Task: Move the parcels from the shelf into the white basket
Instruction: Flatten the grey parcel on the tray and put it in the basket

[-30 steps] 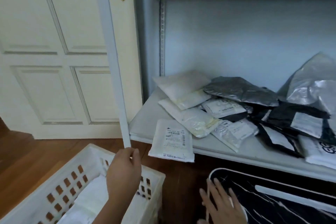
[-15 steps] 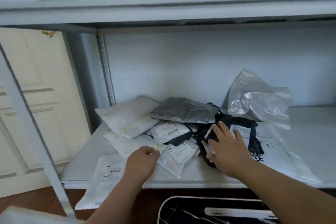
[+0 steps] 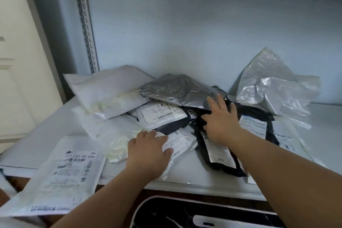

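Note:
A heap of parcels lies on the pale shelf board point(image 3: 46, 129). My left hand point(image 3: 148, 152) rests on a small white labelled parcel point(image 3: 181, 142) near the front edge, fingers curled at its edge and thumb on top. My right hand point(image 3: 220, 122) lies spread on a black parcel point(image 3: 231, 170), its fingertips touching the edge of a grey parcel point(image 3: 175, 89). A flat white labelled parcel point(image 3: 61, 177) hangs over the shelf's front edge at the left. The white basket cannot be made out.
A white padded parcel point(image 3: 107, 87) and a crumpled silver bag point(image 3: 273, 89) sit at the back. A perforated steel upright point(image 3: 83, 15) stands in the left corner, with a cream door point(image 3: 18, 61) beyond. A black marbled object point(image 3: 185, 214) lies below the shelf.
Both hands rose from near the basket to the shelf. The left one has flattened onto the small labelled parcel and the right one slid further onto the black parcel. The view moved closer.

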`<control>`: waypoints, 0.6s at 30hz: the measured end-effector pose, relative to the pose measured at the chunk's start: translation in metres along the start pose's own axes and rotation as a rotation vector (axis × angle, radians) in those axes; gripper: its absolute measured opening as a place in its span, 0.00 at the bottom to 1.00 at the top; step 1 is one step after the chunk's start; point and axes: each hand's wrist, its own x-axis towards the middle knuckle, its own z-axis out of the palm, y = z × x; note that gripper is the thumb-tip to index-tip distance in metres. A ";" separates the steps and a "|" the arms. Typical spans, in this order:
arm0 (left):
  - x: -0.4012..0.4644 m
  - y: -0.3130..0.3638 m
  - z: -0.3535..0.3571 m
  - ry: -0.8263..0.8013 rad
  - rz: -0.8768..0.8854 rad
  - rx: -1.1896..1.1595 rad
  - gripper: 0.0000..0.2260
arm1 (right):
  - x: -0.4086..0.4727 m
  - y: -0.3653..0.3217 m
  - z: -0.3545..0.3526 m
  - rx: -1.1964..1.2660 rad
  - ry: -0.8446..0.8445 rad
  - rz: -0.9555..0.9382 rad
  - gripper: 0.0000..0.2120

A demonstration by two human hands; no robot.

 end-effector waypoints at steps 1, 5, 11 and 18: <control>0.002 0.002 0.001 0.021 -0.009 -0.027 0.22 | 0.006 0.004 0.001 -0.006 -0.011 0.009 0.21; 0.001 -0.006 0.007 0.038 -0.034 -0.121 0.22 | 0.025 0.012 0.003 0.025 0.014 0.038 0.25; -0.003 -0.013 -0.012 0.136 -0.080 -0.433 0.24 | 0.018 0.038 -0.071 0.290 0.394 0.059 0.23; -0.035 0.003 -0.083 0.330 -0.199 -0.756 0.40 | -0.055 0.081 -0.180 0.533 0.872 0.082 0.14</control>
